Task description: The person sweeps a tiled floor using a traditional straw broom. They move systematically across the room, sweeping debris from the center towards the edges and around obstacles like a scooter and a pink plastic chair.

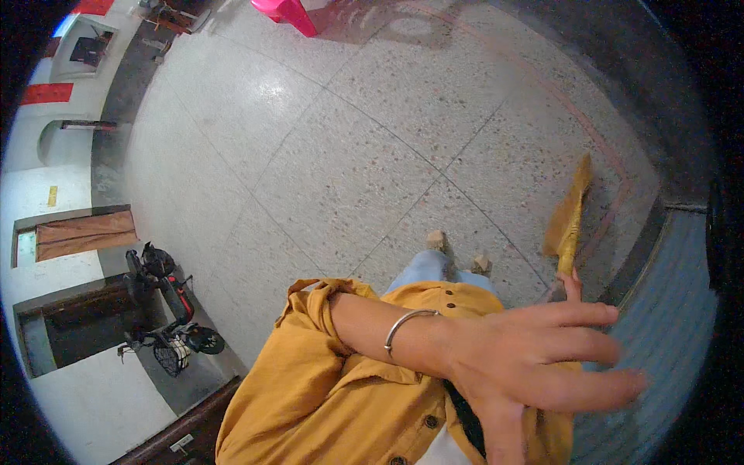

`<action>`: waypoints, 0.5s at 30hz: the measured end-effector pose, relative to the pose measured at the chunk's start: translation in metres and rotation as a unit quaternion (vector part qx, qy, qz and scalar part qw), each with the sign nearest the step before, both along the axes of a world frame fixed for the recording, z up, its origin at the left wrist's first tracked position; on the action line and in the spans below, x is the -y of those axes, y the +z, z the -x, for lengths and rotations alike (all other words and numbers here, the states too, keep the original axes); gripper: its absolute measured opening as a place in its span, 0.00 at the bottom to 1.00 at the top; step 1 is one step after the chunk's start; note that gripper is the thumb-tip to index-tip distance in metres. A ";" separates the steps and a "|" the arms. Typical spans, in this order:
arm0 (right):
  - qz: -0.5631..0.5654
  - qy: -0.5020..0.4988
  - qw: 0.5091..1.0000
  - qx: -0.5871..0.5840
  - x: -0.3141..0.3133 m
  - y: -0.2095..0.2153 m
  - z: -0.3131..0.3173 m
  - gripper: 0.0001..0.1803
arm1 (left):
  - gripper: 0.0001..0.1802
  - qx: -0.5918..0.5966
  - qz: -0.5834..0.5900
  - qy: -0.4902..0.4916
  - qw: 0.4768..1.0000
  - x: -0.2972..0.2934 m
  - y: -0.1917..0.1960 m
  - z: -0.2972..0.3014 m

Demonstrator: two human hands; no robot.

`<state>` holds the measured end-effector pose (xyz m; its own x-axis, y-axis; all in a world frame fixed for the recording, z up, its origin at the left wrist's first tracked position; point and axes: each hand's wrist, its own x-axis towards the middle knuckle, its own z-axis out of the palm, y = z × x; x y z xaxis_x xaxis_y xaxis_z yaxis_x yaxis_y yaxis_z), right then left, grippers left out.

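My left hand (535,356) reaches across my front from the left, a silver bangle on its wrist. Its fingers are spread towards the right and nothing shows in them. Beyond it, partly hidden behind the left hand, my right hand (572,288) has its fingers around the handle end of a yellow broom (572,213). The broom's flat, fanned bristles point away from me, over the floor at the right. Whether the bristles touch the floor I cannot tell.
Speckled grey floor (325,155) with dark joint lines stretches ahead of my feet (436,240). A bright pink plastic seat (287,14) stands far off. To the left, a black and red scooter (177,302) is parked by a doorway. A blue-grey ribbed surface (659,333) lies at the right.
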<state>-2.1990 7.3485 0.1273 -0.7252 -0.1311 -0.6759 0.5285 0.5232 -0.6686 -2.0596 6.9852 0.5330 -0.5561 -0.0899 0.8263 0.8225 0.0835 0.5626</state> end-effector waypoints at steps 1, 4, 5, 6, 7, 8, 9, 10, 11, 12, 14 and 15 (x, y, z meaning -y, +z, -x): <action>-0.008 0.012 1.000 0.000 0.006 -0.013 0.010 0.26 | 0.55 -0.011 -0.004 -0.005 1.000 0.007 -0.002 -0.002; -0.014 0.049 0.999 0.001 0.027 -0.049 0.026 0.24 | 0.57 -0.012 -0.011 -0.030 0.999 0.020 -0.001 -0.009; -0.013 0.064 0.998 -0.006 0.035 -0.060 0.024 0.23 | 0.57 -0.010 -0.014 -0.039 0.999 0.022 0.001 -0.012; -0.012 0.082 0.996 -0.011 0.050 -0.070 0.017 0.22 | 0.57 -0.006 -0.017 -0.043 0.999 0.025 0.001 -0.015; -0.017 0.111 0.994 -0.019 0.074 -0.073 0.011 0.22 | 0.57 -0.004 -0.019 -0.037 0.999 0.028 0.002 -0.019; -0.019 0.083 0.995 0.045 0.100 -0.061 -0.009 0.23 | 0.58 -0.003 -0.022 -0.032 0.999 0.031 0.001 -0.020; -0.059 0.126 0.990 -0.006 0.117 -0.063 -0.026 0.31 | 0.58 -0.006 -0.026 -0.035 0.999 0.032 0.003 -0.022; -0.054 0.113 0.992 0.008 0.151 -0.030 -0.047 0.40 | 0.58 -0.010 -0.029 -0.027 0.999 0.035 0.004 -0.024; -0.022 0.132 0.991 0.029 0.169 -0.020 -0.057 0.42 | 0.58 -0.010 -0.025 -0.025 0.999 0.033 0.004 -0.024; 0.004 0.143 0.989 0.048 0.178 -0.011 -0.063 0.44 | 0.59 -0.012 -0.027 -0.031 0.999 0.035 0.005 -0.024; 0.040 0.165 0.982 0.079 0.188 0.014 -0.069 0.46 | 0.58 -0.013 -0.018 -0.042 0.999 0.035 0.006 -0.023; 0.049 0.174 0.979 0.091 0.190 0.032 -0.070 0.45 | 0.57 -0.016 -0.011 -0.047 0.999 0.034 0.006 -0.023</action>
